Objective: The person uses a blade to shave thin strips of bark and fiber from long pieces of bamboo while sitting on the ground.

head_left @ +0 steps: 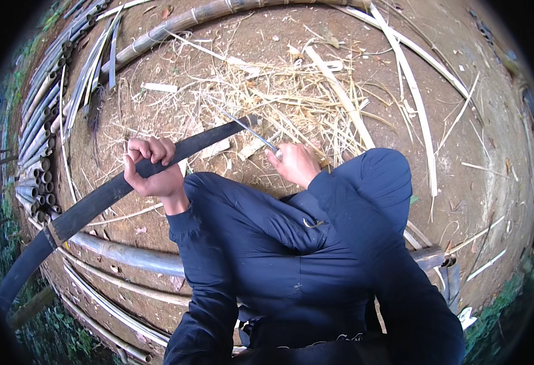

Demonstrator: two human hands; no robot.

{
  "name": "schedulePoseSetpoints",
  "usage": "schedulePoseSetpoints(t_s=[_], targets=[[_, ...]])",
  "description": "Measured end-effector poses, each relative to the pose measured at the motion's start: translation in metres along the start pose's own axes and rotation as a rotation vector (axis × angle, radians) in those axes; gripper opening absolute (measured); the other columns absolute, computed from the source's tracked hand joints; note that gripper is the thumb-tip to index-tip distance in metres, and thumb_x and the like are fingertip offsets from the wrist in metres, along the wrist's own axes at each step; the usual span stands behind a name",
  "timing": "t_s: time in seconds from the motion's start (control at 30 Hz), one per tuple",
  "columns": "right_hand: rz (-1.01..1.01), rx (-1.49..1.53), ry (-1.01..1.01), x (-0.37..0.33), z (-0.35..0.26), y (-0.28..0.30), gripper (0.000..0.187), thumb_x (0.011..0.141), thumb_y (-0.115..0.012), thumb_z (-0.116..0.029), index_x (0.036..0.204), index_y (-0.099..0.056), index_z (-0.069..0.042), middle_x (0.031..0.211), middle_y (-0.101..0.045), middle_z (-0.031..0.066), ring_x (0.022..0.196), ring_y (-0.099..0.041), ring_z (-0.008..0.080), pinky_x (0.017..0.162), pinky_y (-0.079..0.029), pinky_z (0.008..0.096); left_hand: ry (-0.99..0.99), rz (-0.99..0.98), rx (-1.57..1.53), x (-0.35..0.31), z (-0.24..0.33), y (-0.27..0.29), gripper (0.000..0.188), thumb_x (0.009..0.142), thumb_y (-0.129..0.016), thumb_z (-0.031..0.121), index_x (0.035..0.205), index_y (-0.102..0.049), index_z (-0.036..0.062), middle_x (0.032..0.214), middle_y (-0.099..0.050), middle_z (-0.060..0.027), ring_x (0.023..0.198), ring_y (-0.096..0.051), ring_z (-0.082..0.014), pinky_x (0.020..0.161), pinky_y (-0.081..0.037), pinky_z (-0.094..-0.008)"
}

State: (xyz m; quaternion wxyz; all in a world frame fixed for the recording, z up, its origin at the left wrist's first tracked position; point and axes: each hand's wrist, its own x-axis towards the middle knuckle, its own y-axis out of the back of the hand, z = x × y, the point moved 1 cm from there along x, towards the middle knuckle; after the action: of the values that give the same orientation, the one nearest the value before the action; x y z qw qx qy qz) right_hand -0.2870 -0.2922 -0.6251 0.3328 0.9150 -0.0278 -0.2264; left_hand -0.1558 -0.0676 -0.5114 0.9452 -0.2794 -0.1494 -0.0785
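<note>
A long dark bamboo piece (90,210) slants from the lower left up to the middle. My left hand (154,173) is closed around it, palm turned up, the fingers curled over and the thumb on the near side. In my right hand (297,165) is a knife, gripped by a handle mostly hidden in the fist. Its thin blade (259,137) points up and left, crossing the bamboo close to its far end. Whether the blade cuts into the bamboo or only lies over it, I cannot tell.
Pale shavings (279,100) litter the ground ahead. A thick bamboo pole (188,19) curves along the far side, and another pole (127,254) lies beside my legs. Stacked bamboo tubes (41,176) stand at the left. Long split strips (416,91) lie on the right.
</note>
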Motion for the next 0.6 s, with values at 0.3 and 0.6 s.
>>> schedulePoseSetpoints(t_s=[0.3,0.6], targets=[[-0.102,-0.025,-0.013,0.026,0.032,0.017,0.031,0.092,-0.065,-0.027,0.088,-0.07,0.004,0.071,-0.069,0.0209,0.066,-0.071,0.0338,0.069,-0.058,0.0444,0.105,-0.168,-0.005,0.008,0.003,-0.005,0.043,0.096,-0.042,0.05,0.078,-0.034,0.0122,0.057,-0.03,0.0018,0.049,-0.023,-0.0106,0.054,-0.024,-0.0296],[-0.102,0.086,0.107,0.018,0.009,0.022,0.065,0.101,-0.049,-0.059,0.087,-0.075,0.0,0.051,-0.056,0.0155,0.047,-0.059,0.0259,0.053,-0.046,0.0423,0.17,-0.28,-0.036,0.011,0.0,-0.006,0.045,0.09,-0.053,0.052,0.078,-0.033,0.013,0.054,-0.028,0.0033,0.05,-0.018,-0.0096,0.056,-0.022,-0.0315]])
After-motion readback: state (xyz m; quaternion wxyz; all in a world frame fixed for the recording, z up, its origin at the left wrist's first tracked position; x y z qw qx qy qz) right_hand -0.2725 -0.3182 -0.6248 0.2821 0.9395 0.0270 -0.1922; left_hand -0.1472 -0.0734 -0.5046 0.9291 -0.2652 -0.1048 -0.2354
